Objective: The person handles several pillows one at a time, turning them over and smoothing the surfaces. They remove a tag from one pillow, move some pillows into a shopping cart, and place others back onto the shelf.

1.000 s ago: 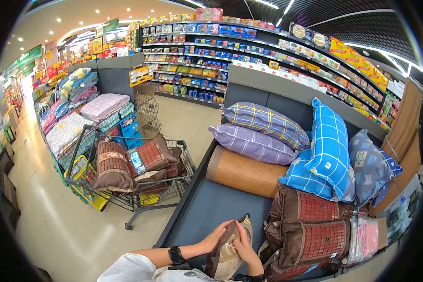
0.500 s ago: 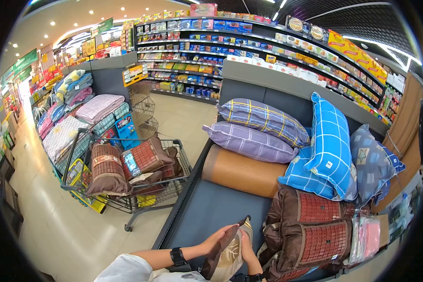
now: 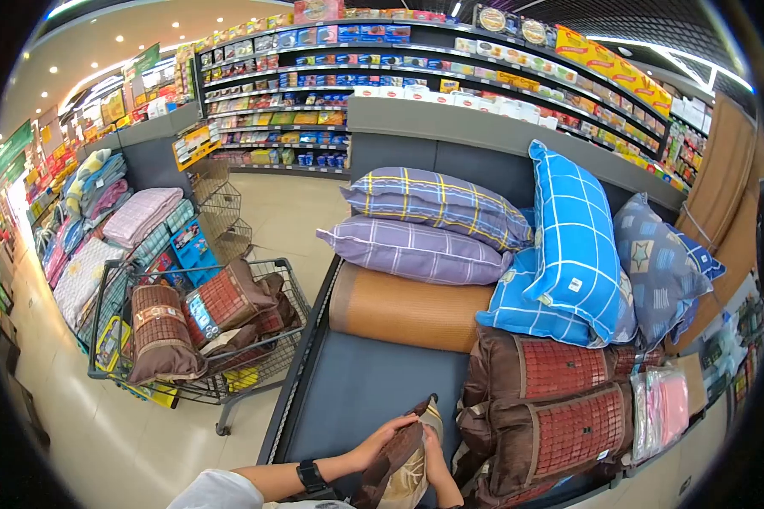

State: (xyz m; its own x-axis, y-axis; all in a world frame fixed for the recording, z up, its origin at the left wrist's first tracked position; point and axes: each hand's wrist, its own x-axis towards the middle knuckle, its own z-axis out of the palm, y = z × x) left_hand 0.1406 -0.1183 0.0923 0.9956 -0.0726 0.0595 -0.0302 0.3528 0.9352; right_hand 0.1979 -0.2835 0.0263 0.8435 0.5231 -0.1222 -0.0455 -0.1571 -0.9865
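At the bottom centre, my left hand (image 3: 380, 443) presses against the brown side of a brown and beige patterned cushion (image 3: 406, 475). On the cushion's right side lies my right hand (image 3: 435, 462). The cushion stands between both hands, its corner pointing up, above a dark grey display platform (image 3: 373, 373). To the right are stacked brown pillows with red woven panels (image 3: 569, 424). Behind the cushion lies a rolled tan mat (image 3: 412, 307).
A shopping cart (image 3: 280, 373) with brown pillows stands at the left. Plaid pillows (image 3: 437, 204) and blue pillows (image 3: 573, 246) are piled at the back of the platform. Folded bedding (image 3: 144, 216) sits far left. Stocked shelves (image 3: 314, 72) run behind a grey partition (image 3: 484, 136).
The whole view has shifted, with the cart and pillows now farther left in the picture. Both hands still hold the cushion, which is turned slightly and sits a little lower.
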